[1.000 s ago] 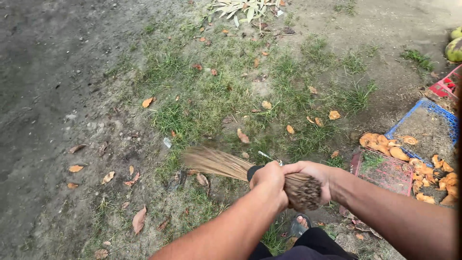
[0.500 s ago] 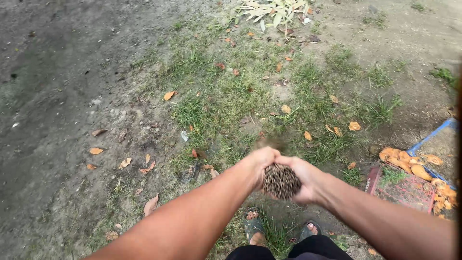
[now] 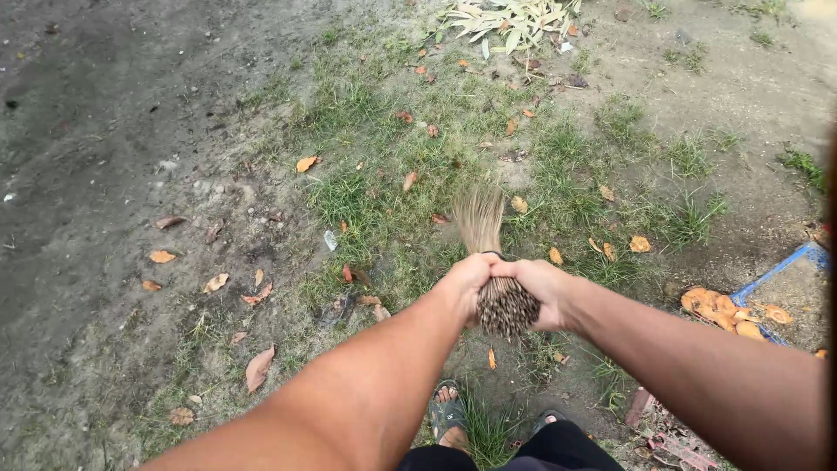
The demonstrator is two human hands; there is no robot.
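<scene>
Both hands clamped on the stick broom

Left hand (image 3: pixel 464 281) and right hand (image 3: pixel 540 286) wrap tight round the broom (image 3: pixel 493 262). Half a second ago the bristles were hidden; now they're swung forward onto the grass (image 3: pixel 384 209), mid-sweep. Orange peels (image 3: pixel 724 310) and blue crate (image 3: pixel 789 270) sit cut off at the ground's right edge.

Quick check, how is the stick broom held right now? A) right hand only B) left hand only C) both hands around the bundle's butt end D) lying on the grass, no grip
C: the left hand and right hand both wrap the stick broom at its butt end, bristles fanning away over the grass.
</scene>
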